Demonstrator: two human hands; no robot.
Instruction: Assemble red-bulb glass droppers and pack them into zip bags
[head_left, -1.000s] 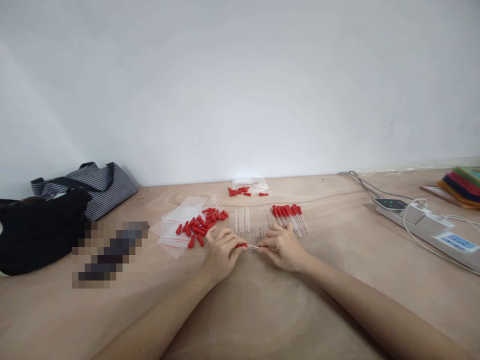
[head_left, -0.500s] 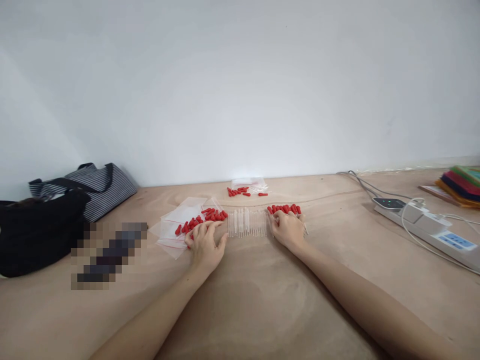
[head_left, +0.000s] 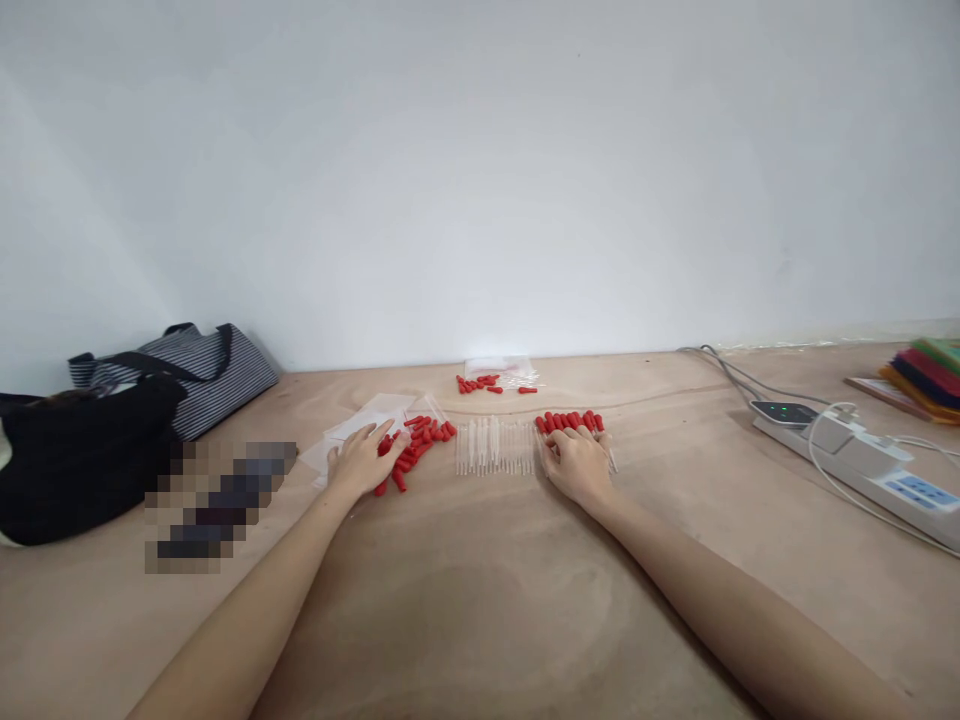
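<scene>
My left hand (head_left: 365,460) is open with fingers spread, over the left side of a loose pile of red rubber dropper bulbs (head_left: 424,433) and touching the edge of it. Clear plastic zip bags (head_left: 371,412) lie under and behind that hand. In the middle, a row of clear dropper tubes (head_left: 495,446) lies side by side, tips toward me. My right hand (head_left: 579,462) is bent over droppers with red bulbs (head_left: 571,420) at the row's right end, fingers curled down on their tubes. Its fingertips are partly hidden.
At the back are more red bulbs (head_left: 478,384), thin clear tubes (head_left: 521,380) and a bag (head_left: 495,366). A power strip (head_left: 862,455) with cables lies right, coloured sheets (head_left: 926,380) beyond. Black (head_left: 82,470) and striped bags (head_left: 217,375) and a pixelated dark object (head_left: 217,508) are left.
My left hand has moved left across the pile and its fingers have spread. Several red bulbs now show nearer to me beside it. My right hand has stayed on the droppers.
</scene>
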